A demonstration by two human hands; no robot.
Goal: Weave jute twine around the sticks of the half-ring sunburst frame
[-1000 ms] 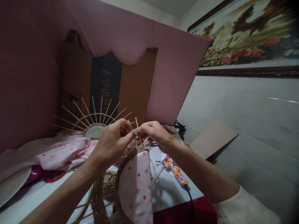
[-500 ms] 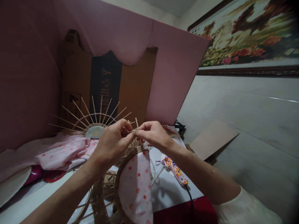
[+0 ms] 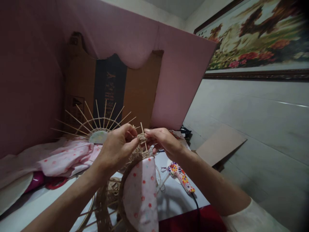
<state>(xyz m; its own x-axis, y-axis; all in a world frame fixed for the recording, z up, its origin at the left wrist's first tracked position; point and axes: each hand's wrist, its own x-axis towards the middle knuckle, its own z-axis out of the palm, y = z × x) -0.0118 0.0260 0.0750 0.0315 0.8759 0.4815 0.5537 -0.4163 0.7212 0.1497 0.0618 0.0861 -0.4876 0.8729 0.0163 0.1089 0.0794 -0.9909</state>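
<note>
My left hand (image 3: 117, 149) and my right hand (image 3: 164, 140) meet above a round woven rattan frame (image 3: 106, 199) lined with pink spotted fabric (image 3: 141, 193). Between the fingertips is a thin wooden stick (image 3: 143, 133) wound with a small knot of raffia twine (image 3: 142, 138). My left fingers pinch the twine from the left. My right fingers are curled round the stick from the right. The frame stands tilted on its edge on the white table (image 3: 173, 199), close to me.
A second frame with several bare sticks fanning out (image 3: 98, 124) stands behind, on crumpled pink fabric (image 3: 65, 156). A flower-patterned glue gun (image 3: 181, 177) with a black cord lies to the right. Pink-covered cardboard (image 3: 145, 64) walls the back. A cardboard sheet (image 3: 219, 143) leans at the right wall.
My right hand has shifted slightly to the right and down, uncovering the twine knot on the stick. My left hand holds its place.
</note>
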